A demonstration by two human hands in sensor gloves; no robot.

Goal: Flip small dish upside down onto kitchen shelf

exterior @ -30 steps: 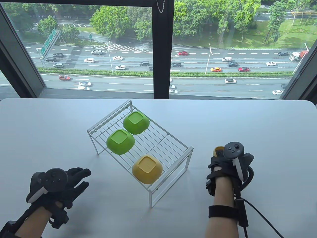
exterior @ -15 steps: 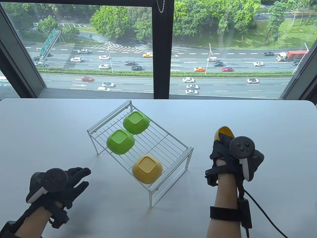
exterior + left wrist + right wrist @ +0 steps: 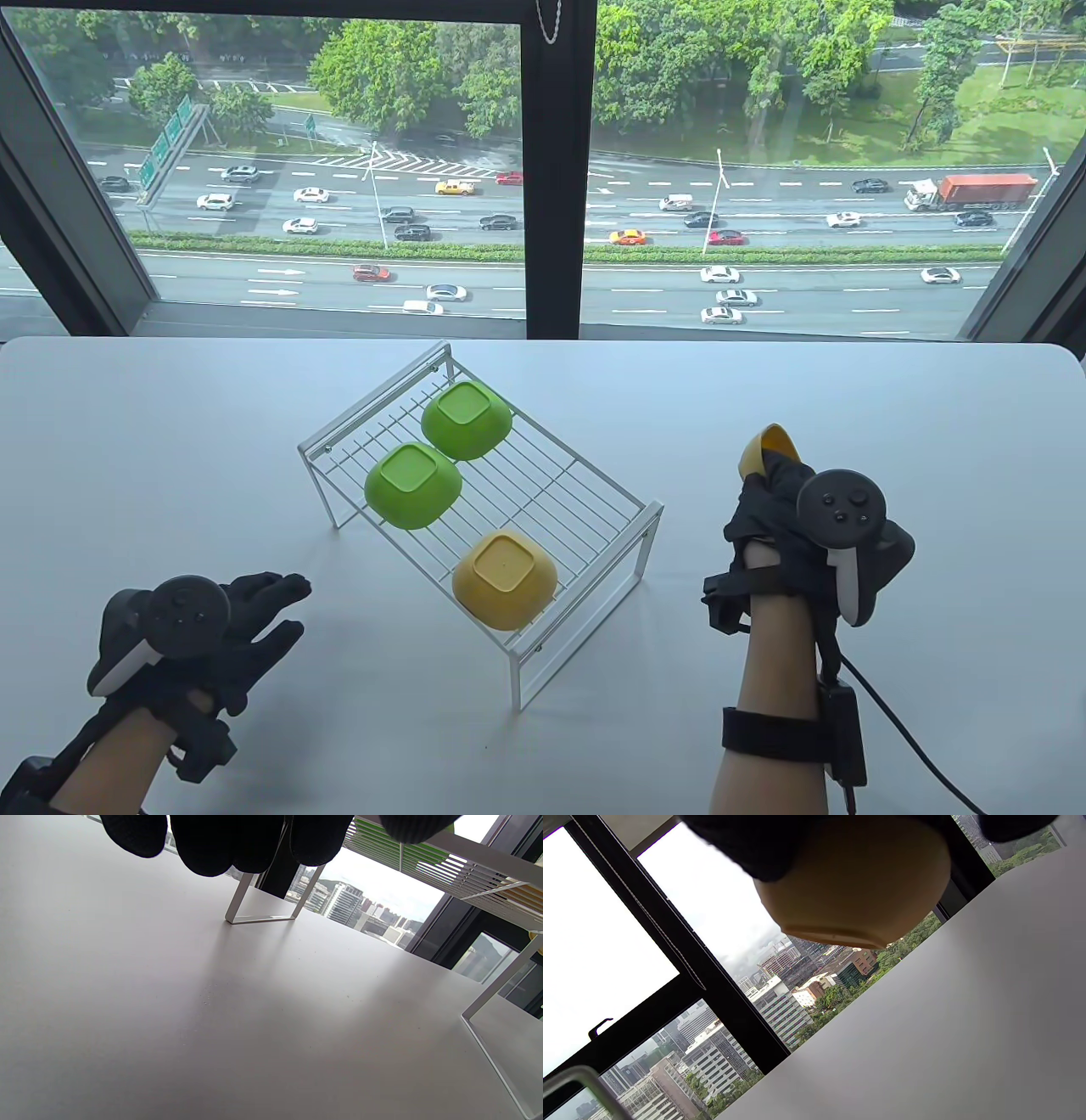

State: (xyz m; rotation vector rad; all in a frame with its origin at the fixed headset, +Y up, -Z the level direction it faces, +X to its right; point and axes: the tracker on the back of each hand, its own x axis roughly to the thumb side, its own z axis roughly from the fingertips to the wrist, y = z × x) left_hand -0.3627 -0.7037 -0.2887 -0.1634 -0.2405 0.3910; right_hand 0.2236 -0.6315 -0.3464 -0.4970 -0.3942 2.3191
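Observation:
A white wire kitchen shelf (image 3: 556,497) stands mid-table. Two green dishes (image 3: 413,484) (image 3: 466,419) and one yellow dish (image 3: 506,579) lie upside down on it. My right hand (image 3: 776,505) grips another small yellow dish (image 3: 762,448), lifted off the table to the right of the shelf and tilted. In the right wrist view the dish (image 3: 857,882) fills the top, with my gloved fingers (image 3: 746,844) around it. My left hand (image 3: 254,615) rests open and empty on the table, left of the shelf's near end. Its fingertips (image 3: 220,840) hang above the table in the left wrist view.
The white table (image 3: 170,441) runs back to a large window with a dark middle post (image 3: 556,170). The shelf's legs (image 3: 258,906) stand on the table in front of my left hand. A cable (image 3: 899,730) trails from my right wrist.
My right hand has lifted the yellow dish off the table and tilted it upward, moving slightly right. My left hand and the dishes on the shelf have not moved.

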